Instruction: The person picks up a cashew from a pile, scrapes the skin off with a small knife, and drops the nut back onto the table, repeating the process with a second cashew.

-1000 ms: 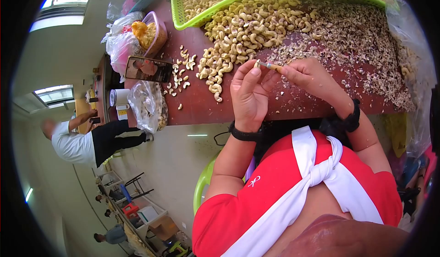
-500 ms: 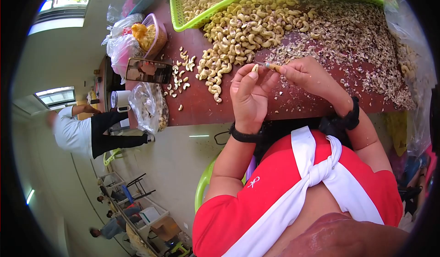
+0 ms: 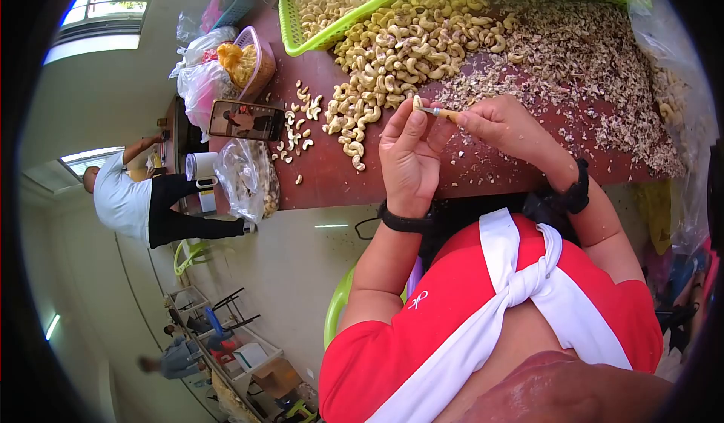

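My left hand (image 3: 411, 151) pinches a single cashew nut (image 3: 417, 103) upright between thumb and fingertips. In my right hand (image 3: 504, 126) is a small knife (image 3: 448, 114) with a light wooden handle, its short blade meeting the nut. Just beyond both hands lies a heap of cashew nuts (image 3: 407, 53), some with brown skin patches. Flaky skin scraps (image 3: 558, 68) cover the red table (image 3: 332, 185) on the right, and a few loose cashew pieces (image 3: 301, 125) are scattered on the left.
Green baskets (image 3: 362, 12) of cashews line the far side. Leftward are a phone (image 3: 246, 119), a pink basket (image 3: 264, 64), a plastic bag (image 3: 245, 174) and a white mug (image 3: 200, 166). Another person (image 3: 124, 204) stands at the left; a clear plastic sheet (image 3: 675, 68) hangs at the right.
The knife has moved slightly left, and its blade now meets the cashew. My left hand has barely shifted. The person at the left has changed posture, with an arm raised higher.
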A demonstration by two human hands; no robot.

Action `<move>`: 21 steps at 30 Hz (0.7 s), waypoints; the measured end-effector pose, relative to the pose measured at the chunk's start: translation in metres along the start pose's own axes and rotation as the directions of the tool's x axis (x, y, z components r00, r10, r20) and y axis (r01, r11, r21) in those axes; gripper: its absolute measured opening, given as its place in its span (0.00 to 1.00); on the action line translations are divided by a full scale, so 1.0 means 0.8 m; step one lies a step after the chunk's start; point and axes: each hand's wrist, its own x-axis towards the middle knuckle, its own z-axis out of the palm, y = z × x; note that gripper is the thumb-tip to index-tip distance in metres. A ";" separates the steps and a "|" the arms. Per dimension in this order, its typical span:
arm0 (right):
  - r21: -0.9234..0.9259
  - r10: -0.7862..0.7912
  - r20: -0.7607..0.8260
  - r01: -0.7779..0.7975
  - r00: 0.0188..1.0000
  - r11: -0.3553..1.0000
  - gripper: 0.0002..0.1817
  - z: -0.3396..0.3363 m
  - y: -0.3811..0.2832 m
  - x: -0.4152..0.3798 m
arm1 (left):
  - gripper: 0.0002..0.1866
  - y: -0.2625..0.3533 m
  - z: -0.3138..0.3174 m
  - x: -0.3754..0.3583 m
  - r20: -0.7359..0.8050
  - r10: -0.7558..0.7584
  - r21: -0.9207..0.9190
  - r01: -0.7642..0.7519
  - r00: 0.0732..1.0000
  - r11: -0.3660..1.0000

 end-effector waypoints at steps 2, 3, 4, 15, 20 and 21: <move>-0.025 -0.006 -0.002 0.006 1.000 1.000 0.22 0.001 -0.001 0.000 | 0.10 0.000 0.000 0.000 -0.003 0.001 -0.004 -0.001 1.000 1.000; -0.035 -0.016 -0.010 0.016 1.000 0.999 0.22 0.002 -0.002 0.000 | 0.10 0.000 0.000 0.000 -0.006 0.003 -0.009 -0.003 1.000 1.000; -0.046 -0.026 -0.019 0.025 0.999 0.999 0.22 0.002 -0.003 0.000 | 0.10 0.000 -0.001 0.000 -0.005 0.003 -0.009 -0.003 1.000 1.000; -0.024 0.000 -0.033 0.000 0.999 1.000 0.23 -0.001 0.004 0.003 | 0.07 -0.006 0.002 -0.006 -0.032 0.045 0.028 -0.044 0.998 0.999; 0.012 0.000 -0.048 0.001 0.999 1.000 0.23 -0.004 0.009 0.000 | 0.08 0.005 -0.003 -0.006 -0.018 -0.104 0.074 0.105 0.994 0.992; -0.041 0.017 -0.056 -0.020 0.998 0.999 0.23 -0.009 0.008 -0.002 | 0.09 0.012 -0.005 -0.005 -0.011 -0.221 0.126 0.220 0.975 0.967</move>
